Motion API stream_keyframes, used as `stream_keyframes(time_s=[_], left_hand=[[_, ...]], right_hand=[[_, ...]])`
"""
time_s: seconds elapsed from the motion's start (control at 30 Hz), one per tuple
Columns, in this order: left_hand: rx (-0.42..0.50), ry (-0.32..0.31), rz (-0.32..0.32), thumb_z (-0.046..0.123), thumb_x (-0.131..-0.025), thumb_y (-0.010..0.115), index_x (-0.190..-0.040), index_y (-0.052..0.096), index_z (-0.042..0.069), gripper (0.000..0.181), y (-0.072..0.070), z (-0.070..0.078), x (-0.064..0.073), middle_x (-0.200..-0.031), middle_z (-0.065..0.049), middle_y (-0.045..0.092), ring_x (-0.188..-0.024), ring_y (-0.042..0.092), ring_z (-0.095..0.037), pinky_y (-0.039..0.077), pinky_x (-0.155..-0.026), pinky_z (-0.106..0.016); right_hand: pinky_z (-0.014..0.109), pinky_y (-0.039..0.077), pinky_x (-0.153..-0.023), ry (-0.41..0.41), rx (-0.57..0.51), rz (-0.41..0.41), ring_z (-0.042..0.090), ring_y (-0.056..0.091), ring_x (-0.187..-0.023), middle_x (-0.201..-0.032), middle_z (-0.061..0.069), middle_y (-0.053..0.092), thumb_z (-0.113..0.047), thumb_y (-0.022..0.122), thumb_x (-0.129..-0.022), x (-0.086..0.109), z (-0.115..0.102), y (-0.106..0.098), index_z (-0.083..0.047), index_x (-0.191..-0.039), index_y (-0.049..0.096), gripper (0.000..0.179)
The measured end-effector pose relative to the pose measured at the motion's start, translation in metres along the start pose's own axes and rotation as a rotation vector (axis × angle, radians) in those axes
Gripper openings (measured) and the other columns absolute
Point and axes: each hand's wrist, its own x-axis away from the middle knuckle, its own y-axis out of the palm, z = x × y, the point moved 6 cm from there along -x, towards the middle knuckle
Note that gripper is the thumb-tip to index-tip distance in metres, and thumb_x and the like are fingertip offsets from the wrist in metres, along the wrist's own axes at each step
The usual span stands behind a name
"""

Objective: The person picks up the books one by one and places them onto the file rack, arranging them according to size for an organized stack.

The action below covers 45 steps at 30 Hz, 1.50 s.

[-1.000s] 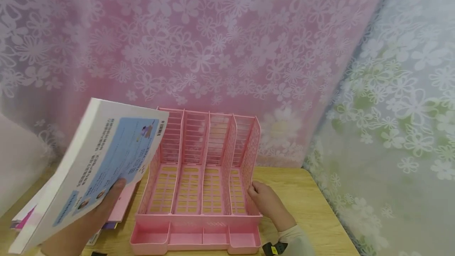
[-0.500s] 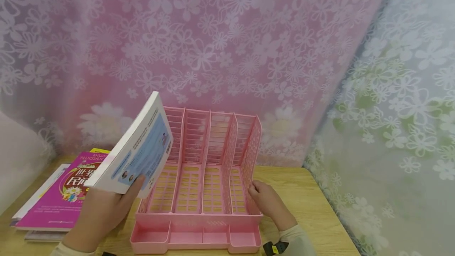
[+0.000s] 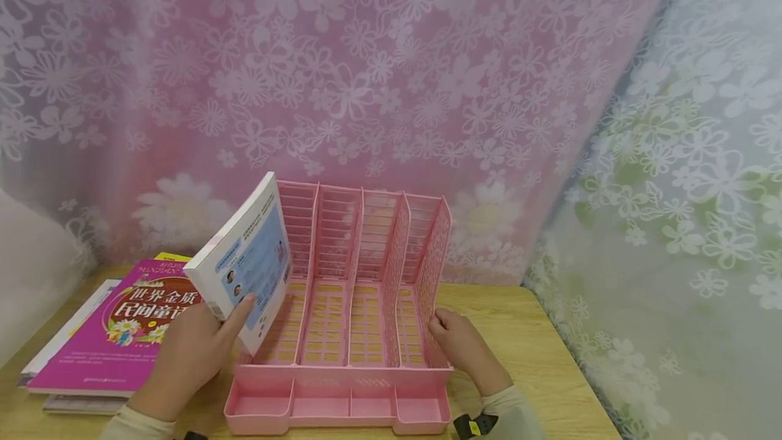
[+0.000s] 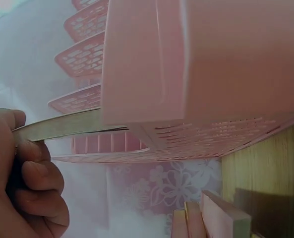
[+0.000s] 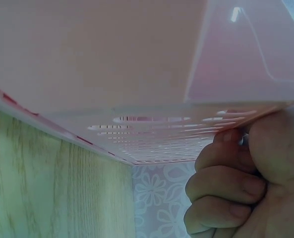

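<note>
The left hand (image 3: 189,341) pinches the white book (image 3: 259,263), its thumb lying on the back cover. Compared with half a second ago, the book is a little lower, and its bottom corner, just ahead of this grip, comes over the leftmost slot of the pink rack (image 3: 318,376). I judge that the insertion into this slot is starting, but the book is not yet fully down. To the right, well apart from this grip, the right hand (image 3: 461,341) keeps pinching the rack's side wall. The book is thick and leans to the left; its cover shows a blue panel, small portraits and a barcode. Left of the grip lies a pile of books (image 3: 91,365).
</note>
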Motion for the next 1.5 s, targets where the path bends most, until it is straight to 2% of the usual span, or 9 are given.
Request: stream_keyframes(time_s=[0.1, 0.23, 0.3, 0.37, 0.57, 0.67, 0.97, 1.23, 1.5], left_hand=[[-0.051, -0.071, -0.083, 0.059, -0.103, 0.052, -0.134, 0.062, -0.005, 0.072, 0.006, -0.007, -0.004, -0.115, -0.026, 0.073, -0.088, 0.075, -0.038, 0.057, -0.062, -0.046], [-0.058, -0.101, -0.149, 0.062, -0.102, 0.051, -0.14, 0.058, -0.003, 0.076, 0.014, -0.013, -0.007, -0.122, -0.026, 0.071, -0.096, 0.074, -0.04, 0.058, -0.073, -0.054], [-0.053, -0.083, -0.154, 0.061, -0.103, 0.05, -0.145, 0.053, -0.001, 0.075, 0.017, -0.014, -0.007, -0.127, -0.025, 0.068, -0.103, 0.073, -0.042, 0.058, -0.078, -0.059], [-0.074, -0.074, -0.163, 0.062, -0.102, 0.049, -0.147, 0.051, -0.001, 0.078, 0.02, -0.016, -0.007, -0.128, -0.026, 0.068, -0.104, 0.072, -0.044, 0.057, -0.078, -0.06], [-0.213, -0.019, -0.185, 0.059, -0.103, 0.052, -0.14, 0.056, -0.006, 0.075, 0.026, -0.022, -0.009, -0.116, -0.026, 0.072, -0.093, 0.074, -0.043, 0.057, -0.071, -0.06], [-0.237, -0.008, -0.194, 0.056, -0.103, 0.055, -0.138, 0.059, -0.007, 0.071, 0.028, -0.024, -0.009, -0.115, -0.025, 0.073, -0.092, 0.074, -0.041, 0.057, -0.071, -0.06], [-0.175, -0.009, -0.218, 0.055, -0.102, 0.058, -0.145, 0.052, -0.002, 0.072, 0.027, -0.028, -0.009, -0.126, -0.025, 0.069, -0.104, 0.071, -0.045, 0.057, -0.077, -0.064], [-0.136, -0.044, -0.249, 0.048, -0.092, 0.075, -0.142, 0.055, -0.002, 0.074, 0.024, -0.03, -0.007, -0.12, -0.025, 0.072, -0.093, 0.075, -0.04, 0.06, -0.07, -0.055], [-0.099, -0.015, -0.249, 0.047, -0.088, 0.079, -0.149, 0.046, 0.001, 0.083, 0.021, -0.031, -0.005, -0.128, -0.025, 0.068, -0.103, 0.073, -0.042, 0.059, -0.077, -0.059]], right_hand=[[0.03, 0.033, -0.056, 0.003, -0.005, 0.0, 0.013, 0.035, -0.057, -0.063, -0.003, 0.039, -0.021, 0.047, -0.109, 0.0, 0.0, -0.001, -0.014, -0.079, 0.053, 0.032], [0.03, 0.034, -0.056, 0.007, -0.015, -0.002, 0.013, 0.036, -0.057, -0.064, -0.003, 0.039, -0.021, 0.048, -0.109, 0.0, -0.001, -0.001, -0.014, -0.079, 0.053, 0.031], [0.03, 0.035, -0.057, 0.007, -0.016, -0.004, 0.013, 0.036, -0.058, -0.064, -0.002, 0.039, -0.021, 0.048, -0.109, 0.0, 0.0, 0.0, -0.014, -0.08, 0.053, 0.03], [0.03, 0.034, -0.057, 0.01, -0.027, -0.008, 0.013, 0.035, -0.058, -0.065, -0.002, 0.039, -0.02, 0.048, -0.109, 0.0, 0.001, 0.0, -0.013, -0.079, 0.051, 0.031], [0.027, 0.03, -0.054, -0.001, -0.083, -0.038, 0.013, 0.031, -0.054, -0.063, -0.002, 0.037, -0.018, 0.046, -0.109, 0.003, -0.004, 0.006, -0.012, -0.074, 0.04, 0.035], [0.026, 0.03, -0.054, -0.007, -0.076, -0.045, 0.012, 0.031, -0.054, -0.062, -0.003, 0.036, -0.018, 0.045, -0.109, 0.004, -0.005, 0.007, -0.013, -0.073, 0.04, 0.036], [0.027, 0.03, -0.056, -0.028, -0.033, -0.034, 0.012, 0.031, -0.056, -0.062, -0.003, 0.037, -0.016, 0.047, -0.108, 0.002, -0.006, 0.002, -0.012, -0.073, 0.042, 0.036], [0.027, 0.029, -0.056, -0.026, -0.042, -0.037, 0.012, 0.03, -0.056, -0.063, -0.003, 0.035, -0.015, 0.047, -0.107, 0.003, -0.006, 0.001, -0.012, -0.072, 0.04, 0.036], [0.027, 0.029, -0.056, -0.037, -0.035, -0.037, 0.012, 0.03, -0.056, -0.063, -0.003, 0.035, -0.015, 0.046, -0.107, 0.002, -0.006, 0.002, -0.013, -0.073, 0.041, 0.035]])
